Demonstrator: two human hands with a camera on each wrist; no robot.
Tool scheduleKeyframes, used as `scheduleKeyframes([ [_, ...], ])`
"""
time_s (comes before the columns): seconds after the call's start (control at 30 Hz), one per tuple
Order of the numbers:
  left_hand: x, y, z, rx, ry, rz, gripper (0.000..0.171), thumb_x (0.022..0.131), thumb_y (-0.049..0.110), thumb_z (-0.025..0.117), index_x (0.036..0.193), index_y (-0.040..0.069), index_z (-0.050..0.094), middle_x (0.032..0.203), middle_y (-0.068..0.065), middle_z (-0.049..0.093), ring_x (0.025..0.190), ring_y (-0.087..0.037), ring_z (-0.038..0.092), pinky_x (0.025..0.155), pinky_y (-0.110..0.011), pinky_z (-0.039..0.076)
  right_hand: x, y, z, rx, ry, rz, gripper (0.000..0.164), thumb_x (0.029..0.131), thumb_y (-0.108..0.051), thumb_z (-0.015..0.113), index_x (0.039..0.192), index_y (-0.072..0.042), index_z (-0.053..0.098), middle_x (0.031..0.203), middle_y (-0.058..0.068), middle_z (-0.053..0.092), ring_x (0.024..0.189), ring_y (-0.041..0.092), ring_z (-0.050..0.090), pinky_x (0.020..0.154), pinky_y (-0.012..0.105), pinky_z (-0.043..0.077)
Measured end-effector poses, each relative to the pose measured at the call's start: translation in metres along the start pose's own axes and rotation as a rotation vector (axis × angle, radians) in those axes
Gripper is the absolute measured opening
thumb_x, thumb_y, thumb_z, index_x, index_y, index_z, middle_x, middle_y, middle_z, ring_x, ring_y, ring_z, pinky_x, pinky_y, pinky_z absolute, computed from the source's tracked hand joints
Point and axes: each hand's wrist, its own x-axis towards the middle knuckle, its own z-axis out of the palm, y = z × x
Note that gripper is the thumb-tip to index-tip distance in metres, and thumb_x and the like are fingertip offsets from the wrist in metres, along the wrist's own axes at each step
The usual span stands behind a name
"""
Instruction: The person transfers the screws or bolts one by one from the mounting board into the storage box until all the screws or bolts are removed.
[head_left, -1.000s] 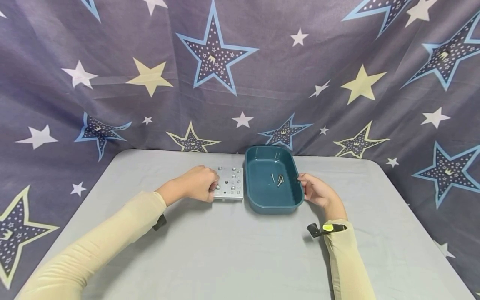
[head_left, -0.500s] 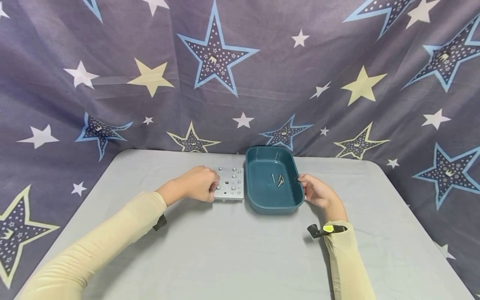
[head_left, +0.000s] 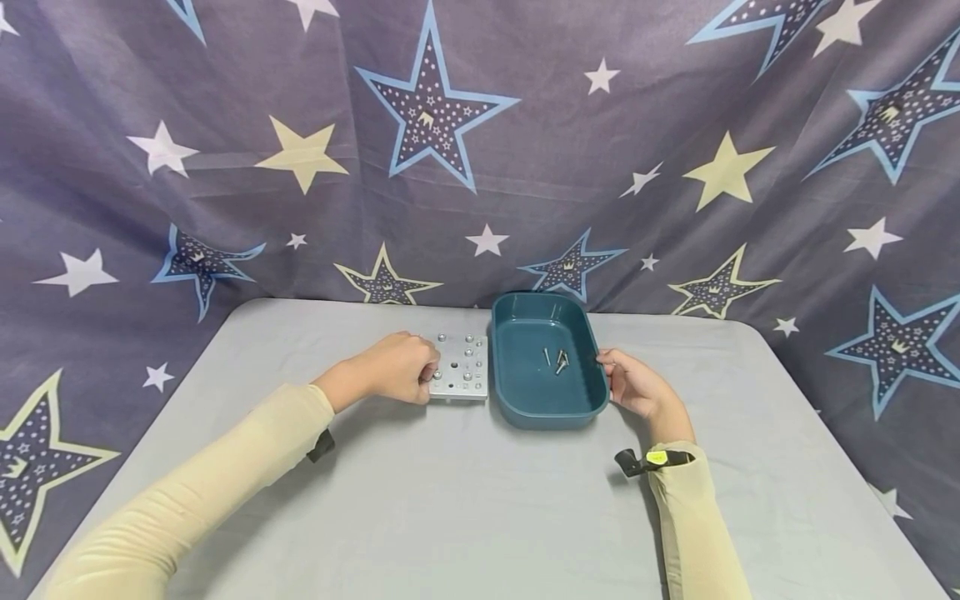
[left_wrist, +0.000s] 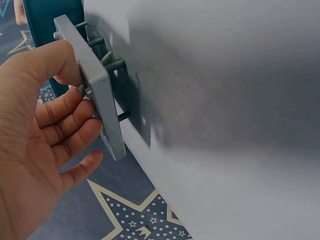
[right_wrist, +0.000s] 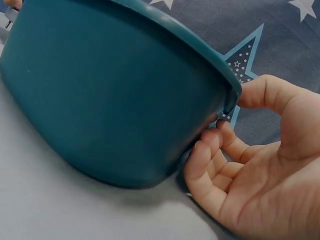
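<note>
In the head view, a silver metal plate with several bolt heads and holes lies left of a teal plastic bin. My left hand is over the plate's left edge. The left wrist view shows its thumb and curled index finger pinching a small screw at the plate's face. Threaded bolt shanks stick out from the plate's underside. My right hand holds the bin's right side, with the thumb at the rim and the other fingers against the outer wall. Several loose screws lie inside the bin.
The light grey cloth-covered table carries both things towards its far edge. Behind it hangs a dark curtain printed with stars. A black wrist camera mount sits at the right cuff.
</note>
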Motion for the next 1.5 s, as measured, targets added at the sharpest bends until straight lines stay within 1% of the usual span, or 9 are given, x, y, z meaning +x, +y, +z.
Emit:
scheduleKeyframes([
  [0.3,0.0004,0.0018,-0.0025,-0.002,0.011,0.006,0.015,0.064,0.016,0.071,0.064,0.020,0.057,0.064,0.011,0.054,0.060,-0.008,0.046,0.065,-0.031,0.045,0.0006,-0.0009,-0.0003,0.001,0.018,0.000,0.023,0.106,-0.013,0.032,0.108,-0.013,0.054,0.084,-0.006,0.070,0.071,0.006,0.062,0.068,0.023,0.055],
  [0.53,0.0009,0.0020,-0.0033,-0.004,0.017,0.007,0.014,0.064,0.016,0.071,0.064,0.020,0.058,0.064,0.011,0.054,0.060,-0.008,0.046,0.066,-0.031,0.046,0.0010,-0.0020,0.0004,0.023,0.026,0.000,0.023,0.106,-0.012,0.033,0.105,-0.014,0.056,0.084,-0.006,0.070,0.071,0.006,0.063,0.069,0.024,0.056],
  [0.67,0.0019,0.0020,-0.0032,-0.010,0.025,0.010,0.013,0.063,0.015,0.070,0.064,0.019,0.057,0.063,0.010,0.053,0.059,-0.008,0.046,0.064,-0.031,0.045,0.0008,-0.0019,-0.0002,0.039,0.034,-0.003,0.023,0.106,-0.012,0.033,0.104,-0.014,0.055,0.082,-0.006,0.070,0.071,0.006,0.064,0.069,0.024,0.056],
  [1.0,0.0035,0.0019,-0.0013,-0.006,0.011,0.004,0.015,0.063,0.016,0.070,0.064,0.021,0.056,0.064,0.011,0.054,0.060,-0.008,0.047,0.065,-0.031,0.046,0.0005,0.0014,-0.0018,0.077,0.048,-0.005,0.023,0.105,-0.011,0.034,0.101,-0.015,0.055,0.079,-0.008,0.068,0.070,0.005,0.064,0.071,0.024,0.055],
  [1.17,0.0032,0.0021,-0.0007,-0.011,0.004,-0.004,0.016,0.064,0.017,0.071,0.064,0.021,0.056,0.065,0.011,0.054,0.060,-0.008,0.046,0.066,-0.031,0.046,0.0000,0.0025,-0.0013,0.080,0.056,-0.002,0.022,0.105,-0.011,0.034,0.102,-0.015,0.056,0.079,-0.008,0.067,0.070,0.005,0.063,0.071,0.024,0.055],
  [1.3,0.0021,0.0015,-0.0012,-0.010,0.005,0.005,0.015,0.064,0.017,0.071,0.065,0.021,0.057,0.065,0.011,0.055,0.060,-0.008,0.047,0.066,-0.031,0.046,-0.0002,0.0026,-0.0008,0.073,0.065,0.002,0.020,0.106,-0.012,0.035,0.103,-0.015,0.054,0.081,-0.008,0.067,0.071,0.005,0.063,0.071,0.024,0.055],
  [1.5,-0.0006,-0.0004,-0.0032,-0.012,-0.004,0.005,0.016,0.063,0.018,0.073,0.066,0.022,0.058,0.068,0.012,0.058,0.062,-0.007,0.048,0.068,-0.031,0.048,-0.0005,0.0018,0.0001,0.055,0.058,-0.002,0.021,0.106,-0.012,0.034,0.104,-0.015,0.055,0.083,-0.008,0.068,0.073,0.005,0.064,0.073,0.024,0.055],
])
